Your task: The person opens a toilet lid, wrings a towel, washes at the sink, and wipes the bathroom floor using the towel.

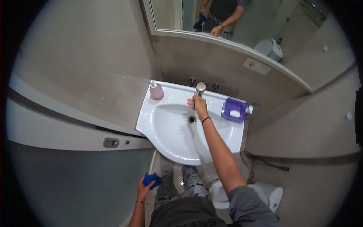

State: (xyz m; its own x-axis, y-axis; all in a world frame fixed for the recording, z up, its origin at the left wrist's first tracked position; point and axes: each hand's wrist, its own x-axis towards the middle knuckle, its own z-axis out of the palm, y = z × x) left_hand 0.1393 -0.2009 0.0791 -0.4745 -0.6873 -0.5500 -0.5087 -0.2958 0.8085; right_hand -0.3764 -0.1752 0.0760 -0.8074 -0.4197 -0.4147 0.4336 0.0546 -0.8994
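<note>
My right hand reaches over the sink and is closed around the spout of the metal tap, its fingertips showing on the left side. Below it is the white washbasin with a dark round drain. Down by my left leg, my left hand grips a bunched blue cloth. Part of the cloth is hidden by the fingers.
A pink soap dispenser stands at the basin's back left corner. On the right rim sits a purple tray with a white soap bar. The mirror hangs above; a toilet is at lower right, a sliding door at left.
</note>
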